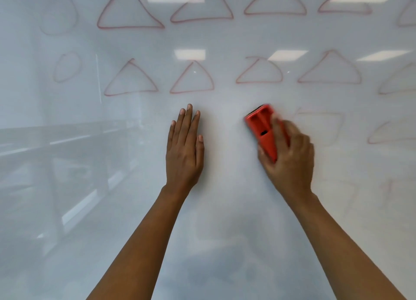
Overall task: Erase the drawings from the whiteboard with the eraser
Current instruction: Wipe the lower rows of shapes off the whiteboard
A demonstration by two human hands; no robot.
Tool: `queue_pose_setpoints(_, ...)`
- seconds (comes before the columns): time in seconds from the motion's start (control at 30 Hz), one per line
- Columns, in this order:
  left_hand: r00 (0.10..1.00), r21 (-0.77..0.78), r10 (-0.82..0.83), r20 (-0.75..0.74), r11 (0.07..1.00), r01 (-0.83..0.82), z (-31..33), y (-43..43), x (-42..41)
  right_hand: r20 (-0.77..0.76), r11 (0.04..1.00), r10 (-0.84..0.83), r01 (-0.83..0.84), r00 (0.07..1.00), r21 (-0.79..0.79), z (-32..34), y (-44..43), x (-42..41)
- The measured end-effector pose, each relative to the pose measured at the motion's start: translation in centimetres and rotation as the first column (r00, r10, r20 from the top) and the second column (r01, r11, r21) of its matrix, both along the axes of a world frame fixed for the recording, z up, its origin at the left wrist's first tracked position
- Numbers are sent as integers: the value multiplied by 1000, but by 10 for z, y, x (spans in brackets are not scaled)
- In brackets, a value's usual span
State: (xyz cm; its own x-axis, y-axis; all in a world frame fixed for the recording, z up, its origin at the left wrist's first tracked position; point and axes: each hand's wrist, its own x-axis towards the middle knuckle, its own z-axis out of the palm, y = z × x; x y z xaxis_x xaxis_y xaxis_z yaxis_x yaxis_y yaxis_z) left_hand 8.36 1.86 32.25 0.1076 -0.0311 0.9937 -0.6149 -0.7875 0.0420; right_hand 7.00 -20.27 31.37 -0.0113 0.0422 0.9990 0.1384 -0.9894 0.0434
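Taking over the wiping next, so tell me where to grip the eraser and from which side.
Grip the eraser across its two long orange sides, coming from the back, as the right hand does at the lower end. Its dark felt faces the whiteboard, leaving only back and sides free.

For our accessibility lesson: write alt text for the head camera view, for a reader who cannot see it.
A right hand grips a red eraser against a whiteboard, the left hand flat beside it. Two rows of red triangles fill the board above.
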Motion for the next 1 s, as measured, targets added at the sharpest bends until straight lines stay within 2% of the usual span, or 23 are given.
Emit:
queue_pose_setpoints(0.07,1000,5,0,-4,1000,0,0,-7,-1,11,970,23,-25,1000,243,12,-2,-3)
queue_pose_setpoints(0.1,1000,7,0,-3,1000,0,1,-11,-1,9,950,33,-34,999,312,16,1,-3)
queue_pose_setpoints(0.17,1000,8,-1,-3,1000,1,1,-19,-1,4,946,42,-41,999,322,16,10,-3)
queue_pose_setpoints(0.2,1000,9,-3,-4,1000,3,0,-24,-1,-4,966,41,-39,999,256,11,12,-3)
queue_pose_setpoints(0.27,1000,10,-9,-8,1000,9,-1,-31,0,-35,999,33,-32,999,8,-5,10,-2)
queue_pose_setpoints(0.33,1000,9,-16,-12,1000,16,-2,-40,0,-64,967,19,-35,998,-254,-19,-2,-2)
queue_pose_setpoints(0.4,1000,16,-13,-5,1000,13,-2,-47,1,-70,924,1,-28,998,-381,-23,-22,-2)
queue_pose_setpoints(0.43,1000,20,-10,1,1000,9,-1,-50,1,-66,929,-10,-15,998,-369,-22,-32,-2)
queue_pose_setpoints(0.47,1000,23,-4,7,1000,4,0,-54,2,-56,955,-14,-4,998,-298,-18,-41,-2)
queue_pose_setpoints(0.53,1000,17,-1,17,1000,1,1,-64,4,-36,1000,3,-4,999,-24,-5,-52,-4)
queue_pose_setpoints(0.6,1000,5,10,18,1000,-10,2,-72,5,-25,979,42,-36,999,201,9,-46,-6)
queue_pose_setpoints(0.67,998,-2,61,32,998,-61,0,-77,9,-22,962,72,-64,997,266,14,-32,-6)
queue_pose_setpoints(0.73,991,-12,123,56,992,-122,-2,-79,12,-19,978,61,-56,998,203,9,-21,-5)
queue_pose_setpoints(0.83,985,-24,151,82,989,-149,-4,-77,16,-28,999,34,-34,999,-12,-10,-14,0)
queue_pose_setpoints(1.0,983,-29,159,89,987,-157,-1,-75,16,-53,972,29,-41,998,-232,-44,-18,2)
